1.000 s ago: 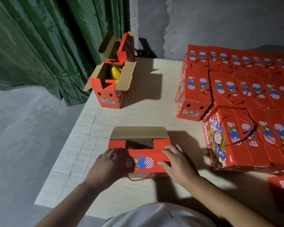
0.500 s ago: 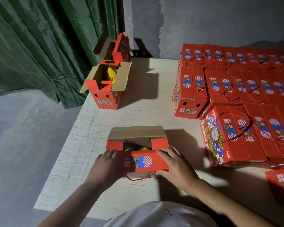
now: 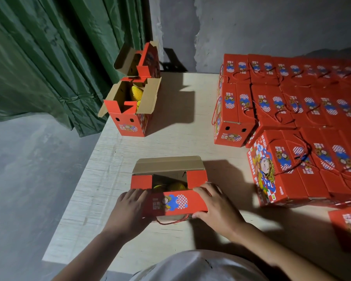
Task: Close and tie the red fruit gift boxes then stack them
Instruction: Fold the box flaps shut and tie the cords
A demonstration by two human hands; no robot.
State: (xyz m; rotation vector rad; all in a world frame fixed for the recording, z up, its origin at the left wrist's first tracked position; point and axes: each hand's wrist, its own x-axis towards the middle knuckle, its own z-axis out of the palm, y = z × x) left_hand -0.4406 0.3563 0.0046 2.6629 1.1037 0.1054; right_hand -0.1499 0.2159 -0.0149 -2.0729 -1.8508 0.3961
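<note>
I see bare table (image 3: 178, 138) around the open box (image 3: 170, 191) near the front edge; my left hand (image 3: 130, 211) and right hand (image 3: 217, 209) grip its near flap (image 3: 176, 201).

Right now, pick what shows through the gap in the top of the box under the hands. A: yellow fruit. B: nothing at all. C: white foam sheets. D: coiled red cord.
A: yellow fruit shows in the box, between its raised end flaps, behind the printed front flap both hands hold.

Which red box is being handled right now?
The near box at the table's front edge: both hands grip its printed front flap. The other open boxes by the green curtain sit untouched.
</note>
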